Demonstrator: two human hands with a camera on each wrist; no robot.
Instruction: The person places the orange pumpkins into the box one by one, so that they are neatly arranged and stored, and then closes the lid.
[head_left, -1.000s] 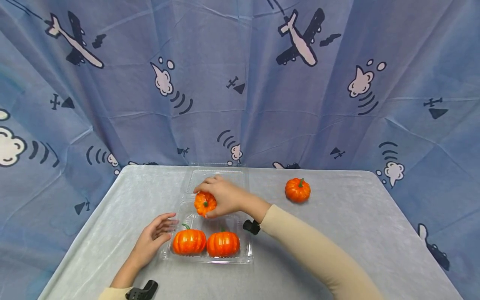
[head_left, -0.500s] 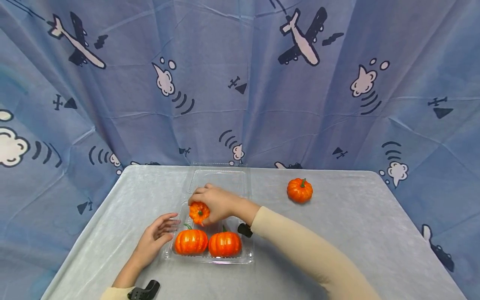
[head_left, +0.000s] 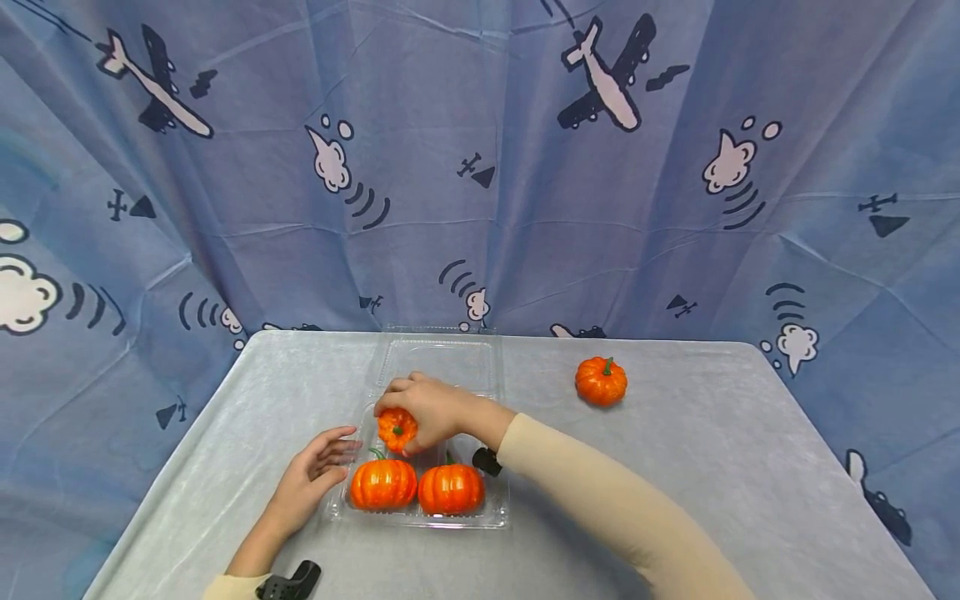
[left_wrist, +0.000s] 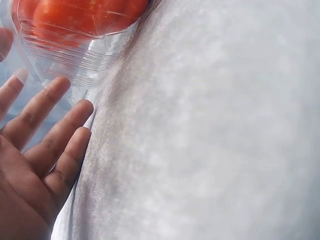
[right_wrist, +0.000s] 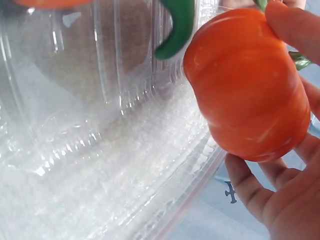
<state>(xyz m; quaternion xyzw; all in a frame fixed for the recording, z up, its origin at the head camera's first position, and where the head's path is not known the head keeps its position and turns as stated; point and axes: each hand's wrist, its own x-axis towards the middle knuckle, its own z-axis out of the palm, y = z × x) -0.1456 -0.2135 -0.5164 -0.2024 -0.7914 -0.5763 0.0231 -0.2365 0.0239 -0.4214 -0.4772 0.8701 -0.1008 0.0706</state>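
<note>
My right hand [head_left: 431, 408] grips a small orange pumpkin [head_left: 397, 430] by its sides, over the back left part of a clear plastic clamshell box [head_left: 491, 500]. In the right wrist view, thumb and fingers wrap that pumpkin [right_wrist: 247, 85] from opposite sides, close over the ribbed plastic. Two more pumpkins sit in the front of the box, one on the left [head_left: 383, 485] and one on the right [head_left: 452, 489]. Beside the box's left wall is my left hand [head_left: 303, 479], fingers loosely extended and holding nothing. The left wrist view shows its fingertips right by the ribbed wall [left_wrist: 75, 62].
The box's lid [head_left: 438, 363] lies folded back behind it. Another pumpkin [head_left: 601, 382] stands on the pale cloth-covered table [head_left: 675, 467], to the right at the back. A blue patterned curtain [head_left: 525, 208] hangs behind the table.
My right hand has brought its pumpkin forward and slightly left, lower toward the box. The left hand has stayed in place beside the box; the view has shifted slightly.
</note>
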